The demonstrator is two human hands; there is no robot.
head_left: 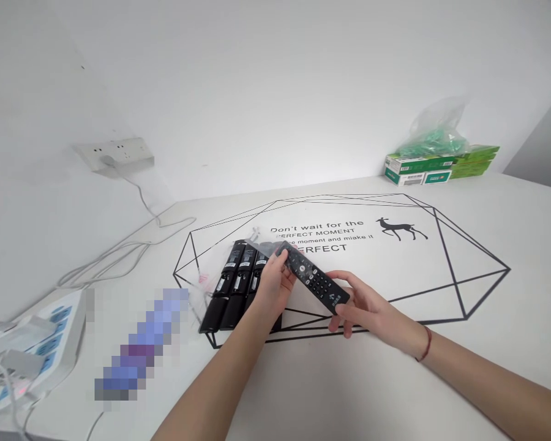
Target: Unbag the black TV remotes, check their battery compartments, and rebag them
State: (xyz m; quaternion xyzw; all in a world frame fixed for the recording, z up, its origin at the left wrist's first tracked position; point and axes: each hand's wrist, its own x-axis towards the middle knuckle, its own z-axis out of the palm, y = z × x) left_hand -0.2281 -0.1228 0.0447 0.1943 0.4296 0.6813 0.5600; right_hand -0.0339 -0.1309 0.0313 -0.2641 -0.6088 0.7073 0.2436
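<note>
Left grip (275, 283) clasped on the upper-left end of the black remote (320, 285), thumb on its face; right grip (365, 306) pinches the lower-right end. Remote at frame centre, buttons up, long axis slanting upper left to lower right, spanning the gap between grips; neither nearer. Clear film (267, 247) at its upper-left end. Row of other remotes (240, 282) on the bench (330, 380), just left of the left grip.

On the white, black-lined table (349, 398) are laid black remotes (212, 312), green-and-white boxes (417, 173), a power strip (70, 346) and cables (138, 246).
</note>
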